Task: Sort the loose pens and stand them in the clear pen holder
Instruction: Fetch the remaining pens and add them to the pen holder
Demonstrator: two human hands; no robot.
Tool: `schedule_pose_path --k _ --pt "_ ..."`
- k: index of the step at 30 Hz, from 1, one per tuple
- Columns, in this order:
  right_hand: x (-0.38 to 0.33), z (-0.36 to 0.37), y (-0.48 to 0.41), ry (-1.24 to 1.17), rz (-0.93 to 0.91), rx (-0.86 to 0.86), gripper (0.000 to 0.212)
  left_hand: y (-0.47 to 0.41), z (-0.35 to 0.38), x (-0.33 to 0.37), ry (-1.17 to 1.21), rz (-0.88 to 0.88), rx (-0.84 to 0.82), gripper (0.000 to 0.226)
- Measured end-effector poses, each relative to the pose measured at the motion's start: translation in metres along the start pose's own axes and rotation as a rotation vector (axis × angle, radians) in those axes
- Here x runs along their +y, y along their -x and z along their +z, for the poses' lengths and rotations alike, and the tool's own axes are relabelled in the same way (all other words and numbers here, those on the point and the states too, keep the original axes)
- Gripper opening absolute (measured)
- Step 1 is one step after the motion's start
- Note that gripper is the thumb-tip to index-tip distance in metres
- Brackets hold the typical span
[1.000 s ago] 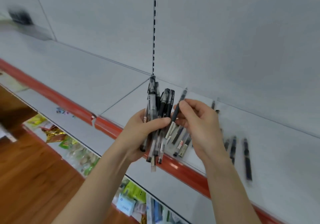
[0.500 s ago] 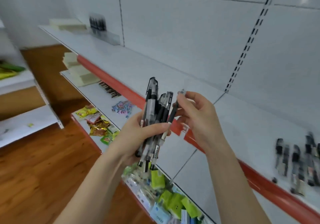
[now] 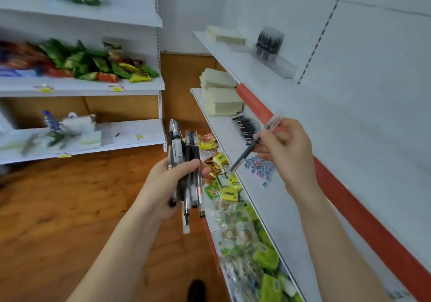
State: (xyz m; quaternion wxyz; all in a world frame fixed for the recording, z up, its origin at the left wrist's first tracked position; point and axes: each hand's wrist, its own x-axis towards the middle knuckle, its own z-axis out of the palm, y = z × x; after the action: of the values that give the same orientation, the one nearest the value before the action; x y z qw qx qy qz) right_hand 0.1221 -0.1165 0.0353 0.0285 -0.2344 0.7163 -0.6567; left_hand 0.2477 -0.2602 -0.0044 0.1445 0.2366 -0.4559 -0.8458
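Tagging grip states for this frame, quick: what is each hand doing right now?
Left hand: closed round a bundle of pens.
Right hand: closed, pinching a single pen.

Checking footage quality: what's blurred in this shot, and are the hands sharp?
Head view: left hand with pens and right hand with a pen are fairly sharp; the snack shelf and far pen holder are smeared by motion blur; light is even, no glare.
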Motion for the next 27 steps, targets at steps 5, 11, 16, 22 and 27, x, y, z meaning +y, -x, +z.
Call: schedule_pose_path --k 5,11,16,22,27 --pt "0.031 0.074 -0.073 0.005 -0.023 -0.124 0.016 -0.069 -0.043 0.032 0.014 0.039 0.117 0.021" --pt "0.056 0.149 -0.191 -0.013 -0.017 -0.16 0.018 -0.171 -0.073 0.09 0.051 0.077 0.2 0.021" --pt "0.059 0.203 -0.28 -0.02 -0.016 -0.159 0.013 -0.243 -0.093 0.141 0.08 0.109 0.249 0.026" --pt "0.074 0.255 -0.361 0.019 -0.001 -0.185 0.005 -0.327 -0.118 0.181 0.096 0.128 0.279 0.026" --pt "0.09 0.281 -0.43 0.021 -0.014 -0.074 0.012 -0.424 -0.127 0.218 0.051 0.106 0.184 0.03"
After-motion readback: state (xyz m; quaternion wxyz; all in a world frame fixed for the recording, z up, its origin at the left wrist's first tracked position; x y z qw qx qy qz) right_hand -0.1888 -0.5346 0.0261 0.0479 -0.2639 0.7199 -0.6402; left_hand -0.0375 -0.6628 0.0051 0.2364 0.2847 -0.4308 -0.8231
